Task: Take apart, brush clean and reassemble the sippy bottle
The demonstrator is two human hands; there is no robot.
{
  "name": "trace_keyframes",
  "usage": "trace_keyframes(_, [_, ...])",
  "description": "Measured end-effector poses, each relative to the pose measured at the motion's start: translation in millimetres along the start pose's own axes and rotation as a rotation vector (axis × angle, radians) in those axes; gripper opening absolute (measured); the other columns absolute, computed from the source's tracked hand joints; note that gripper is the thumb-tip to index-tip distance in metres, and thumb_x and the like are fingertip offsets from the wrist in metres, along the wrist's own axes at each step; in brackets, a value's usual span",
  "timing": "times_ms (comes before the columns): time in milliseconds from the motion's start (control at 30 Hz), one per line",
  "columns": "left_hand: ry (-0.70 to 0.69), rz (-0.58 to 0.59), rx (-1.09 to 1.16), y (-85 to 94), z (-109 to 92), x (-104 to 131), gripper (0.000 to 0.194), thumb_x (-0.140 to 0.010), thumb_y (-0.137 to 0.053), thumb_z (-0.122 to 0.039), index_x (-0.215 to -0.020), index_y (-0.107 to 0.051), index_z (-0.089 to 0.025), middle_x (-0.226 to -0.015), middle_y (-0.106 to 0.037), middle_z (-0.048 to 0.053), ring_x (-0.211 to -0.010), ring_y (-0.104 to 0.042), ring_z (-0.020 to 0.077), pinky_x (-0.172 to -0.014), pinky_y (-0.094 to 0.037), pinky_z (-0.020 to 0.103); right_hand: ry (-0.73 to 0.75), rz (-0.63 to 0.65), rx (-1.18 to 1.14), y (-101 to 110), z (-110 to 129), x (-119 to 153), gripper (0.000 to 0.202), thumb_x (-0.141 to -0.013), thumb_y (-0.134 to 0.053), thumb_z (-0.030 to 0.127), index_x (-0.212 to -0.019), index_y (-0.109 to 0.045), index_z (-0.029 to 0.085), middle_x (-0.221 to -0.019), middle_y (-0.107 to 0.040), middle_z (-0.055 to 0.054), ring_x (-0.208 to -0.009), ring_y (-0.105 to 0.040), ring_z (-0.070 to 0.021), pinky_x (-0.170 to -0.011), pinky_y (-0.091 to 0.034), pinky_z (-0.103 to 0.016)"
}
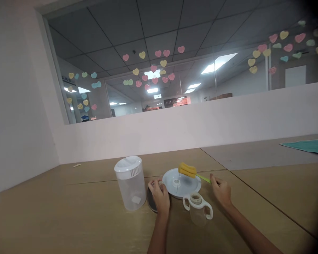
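Observation:
My right hand is closed on the thin green handle of a sponge brush. Its yellow sponge head is above a white plate, and a thin pale line runs down from the sponge to the plate. Curled fingers of my left hand rest on a dark round object, which the hand mostly covers; whether it is a lid or a shallow dish I cannot tell. Between my forearms stands a clear cup with two white handles, its top open.
Left of my left hand stands a translucent lidded pitcher. A teal cloth lies at the far right of the brown table. A small pale strip lies at the back left. Behind the table is a low white wall under a window.

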State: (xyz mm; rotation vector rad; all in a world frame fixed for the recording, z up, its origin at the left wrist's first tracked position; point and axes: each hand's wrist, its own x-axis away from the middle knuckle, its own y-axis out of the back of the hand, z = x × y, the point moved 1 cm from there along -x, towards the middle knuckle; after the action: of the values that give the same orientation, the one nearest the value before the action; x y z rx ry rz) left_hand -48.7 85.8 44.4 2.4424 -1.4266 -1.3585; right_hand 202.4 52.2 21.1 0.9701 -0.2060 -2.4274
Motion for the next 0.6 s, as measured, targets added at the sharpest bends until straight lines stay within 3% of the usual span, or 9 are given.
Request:
trace_keyframes(133, [0.050, 0.133, -0.251, -0.2, 15, -1, 0.016, -0.081, -0.045, -0.016, -0.092, -0.056, -0.018, -0.097, -0.051, 0.007, -0.093, -0.054, 0.0191, -0.083, -0.042, 0.030, 0.084, 0.044, 0.184, -1, 1, 2, 0.057, -0.086, -0.030, 0.052, -0.058, -0.065, 0.017, -0.052, -0.060, -0.006, -0.044, -0.044, -0.0135, -0.046, -0.024, -0.024])
trace_keyframes(233, [0.036, 0.199, -0.331, -2.4, 21, 3, 0.019, -0.076, -0.050, -0.014, -0.091, -0.059, -0.016, -0.097, -0.056, 0.010, -0.096, -0.053, 0.0258, -0.083, -0.039, 0.038, 0.197, 0.084, 0.239, -4, 2, 3, 0.050, -0.087, -0.032, 0.049, -0.070, -0.068, 0.019, -0.064, -0.067, -0.008, -0.049, -0.052, -0.0144, -0.047, -0.025, -0.024])
trace_keyframes(400, [-0.056, 0.362, -0.520, -6.0, 22, 9, 0.029, -0.076, -0.046, -0.015, -0.102, -0.060, -0.014, -0.100, -0.063, 0.013, -0.102, -0.052, 0.0295, -0.086, -0.033, 0.042, 0.351, 0.187, 0.162, -14, 4, 3, 0.040, -0.089, -0.034, 0.042, -0.085, -0.066, 0.019, -0.080, -0.070, -0.007, -0.066, -0.062, -0.0170, -0.055, -0.036, -0.024])
trace_keyframes(600, [-0.046, 0.373, -0.540, -4.0, 19, 8, 0.033, -0.079, -0.043, -0.017, -0.107, -0.058, -0.014, -0.105, -0.063, 0.013, -0.103, -0.052, 0.0298, -0.086, -0.033, 0.043, 0.550, 0.358, 0.123, -21, 7, 3, 0.040, -0.091, -0.032, 0.036, -0.086, -0.068, 0.020, -0.079, -0.067, -0.006, -0.071, -0.062, -0.0160, -0.062, -0.041, -0.024])
